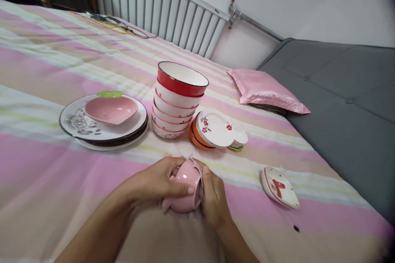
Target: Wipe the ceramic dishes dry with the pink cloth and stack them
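Observation:
Both my hands hold a small pink ceramic cup (185,189) low over the striped bedsheet, near the front centre. My left hand (154,183) wraps the cup from the left, thumb across its side. My right hand (212,197) presses against its right side, with a bit of pale cloth (197,164) between the fingers and the cup. The cup lies tilted, its base toward me.
Behind stand a stack of red and white bowls (177,102), a pile of plates (105,129) with a pink strawberry-shaped dish (111,109) on top, stacked small saucers (216,129), and a small dish with a red mark (279,187). A pink pillow (265,90) lies right.

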Demonstrator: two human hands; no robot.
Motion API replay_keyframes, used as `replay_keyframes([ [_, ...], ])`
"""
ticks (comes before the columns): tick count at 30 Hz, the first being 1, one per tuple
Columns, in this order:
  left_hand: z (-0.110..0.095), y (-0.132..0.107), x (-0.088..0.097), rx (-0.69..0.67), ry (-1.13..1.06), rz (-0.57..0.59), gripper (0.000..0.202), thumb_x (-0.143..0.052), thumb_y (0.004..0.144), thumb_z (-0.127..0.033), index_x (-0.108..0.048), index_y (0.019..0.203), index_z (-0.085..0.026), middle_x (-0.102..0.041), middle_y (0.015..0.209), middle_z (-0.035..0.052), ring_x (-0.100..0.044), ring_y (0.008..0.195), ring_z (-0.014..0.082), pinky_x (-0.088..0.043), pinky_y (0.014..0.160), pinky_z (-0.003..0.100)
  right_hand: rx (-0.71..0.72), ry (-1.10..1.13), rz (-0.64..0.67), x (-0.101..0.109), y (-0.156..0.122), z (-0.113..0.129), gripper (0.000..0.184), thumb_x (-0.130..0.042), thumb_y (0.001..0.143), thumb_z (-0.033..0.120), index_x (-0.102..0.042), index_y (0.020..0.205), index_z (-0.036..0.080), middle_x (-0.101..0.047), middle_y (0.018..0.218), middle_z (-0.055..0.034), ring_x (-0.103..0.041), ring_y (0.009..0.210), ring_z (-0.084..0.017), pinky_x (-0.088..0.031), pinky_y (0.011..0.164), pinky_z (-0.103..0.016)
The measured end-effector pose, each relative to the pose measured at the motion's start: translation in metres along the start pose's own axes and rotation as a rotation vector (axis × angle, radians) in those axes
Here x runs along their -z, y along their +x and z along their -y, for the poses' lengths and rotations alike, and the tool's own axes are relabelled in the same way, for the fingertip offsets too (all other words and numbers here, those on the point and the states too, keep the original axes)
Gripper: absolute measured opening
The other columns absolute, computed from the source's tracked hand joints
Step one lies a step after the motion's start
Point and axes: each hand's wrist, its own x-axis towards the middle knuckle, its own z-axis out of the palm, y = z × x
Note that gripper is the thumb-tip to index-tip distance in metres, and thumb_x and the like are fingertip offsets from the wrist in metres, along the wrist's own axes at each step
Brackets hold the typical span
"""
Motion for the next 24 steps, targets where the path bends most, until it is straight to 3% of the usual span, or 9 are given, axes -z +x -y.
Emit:
replay_keyframes([
  [4,-0.002,0.001,-0.001,0.003,-0.125,0.024,0.04,-0.071,0.069,-0.039,-0.059,0.093,-0.01,-0.061,0.085,0.0053,-0.053,0.075,0.0156,-0.042,0.063,0.024,0.021,-0.013,-0.006,0.0,0.001,-0.001,0.047,-0.024,0.098,0.042,-0.057,0.124,0.02,-0.06,0.126,-0.0056,-0.052,0.121,-0.019,-0.038,0.105,-0.038],
  [11,0.003,0.005,0.0,0.068,-0.153,-0.156,0.036,-0.067,0.072,-0.046,-0.057,0.073,-0.011,-0.053,0.065,-0.0007,-0.042,0.059,0.0096,-0.031,0.053,0.021,0.137,-0.082,0.045,-0.001,-0.001,-0.002,0.042,-0.028,0.098,0.037,-0.053,0.128,0.022,-0.057,0.13,-0.0042,-0.05,0.122,-0.017,-0.038,0.105,-0.034],
  [15,0.004,0.005,-0.002,0.056,-0.214,-0.154,0.039,-0.063,0.074,-0.049,-0.055,0.072,-0.011,-0.054,0.066,0.0008,-0.044,0.06,0.0107,-0.034,0.057,0.023,0.169,-0.095,0.033,-0.002,-0.003,0.0,0.04,-0.029,0.098,0.033,-0.05,0.131,0.022,-0.055,0.133,-0.0044,-0.048,0.124,-0.017,-0.037,0.106,-0.035],
  [17,0.001,0.004,-0.004,0.034,-0.231,-0.139,0.036,-0.063,0.074,-0.047,-0.054,0.073,-0.012,-0.054,0.067,0.001,-0.044,0.061,0.0113,-0.035,0.058,0.023,0.223,-0.124,0.014,-0.002,-0.005,0.003,0.041,-0.03,0.098,0.031,-0.045,0.135,0.023,-0.05,0.137,-0.0044,-0.045,0.128,-0.018,-0.036,0.108,-0.038],
  [21,-0.007,0.003,-0.008,-0.071,-0.148,-0.137,0.028,-0.065,0.073,-0.039,-0.052,0.076,-0.014,-0.049,0.07,-0.0018,-0.042,0.063,0.0111,-0.033,0.058,0.022,0.463,-0.259,-0.045,-0.001,-0.008,0.008,0.049,-0.031,0.095,0.028,-0.029,0.144,0.022,-0.032,0.15,-0.0063,-0.027,0.139,-0.024,-0.025,0.113,-0.05],
  [24,-0.009,0.003,-0.009,-0.144,-0.121,-0.079,0.012,-0.06,0.07,-0.022,-0.052,0.076,-0.015,-0.048,0.07,-0.0035,-0.043,0.067,0.0112,-0.036,0.063,0.023,0.586,-0.388,-0.047,0.0,-0.01,0.01,0.053,-0.033,0.094,0.029,-0.024,0.146,0.022,-0.028,0.151,-0.0071,-0.02,0.141,-0.029,-0.016,0.113,-0.057],
])
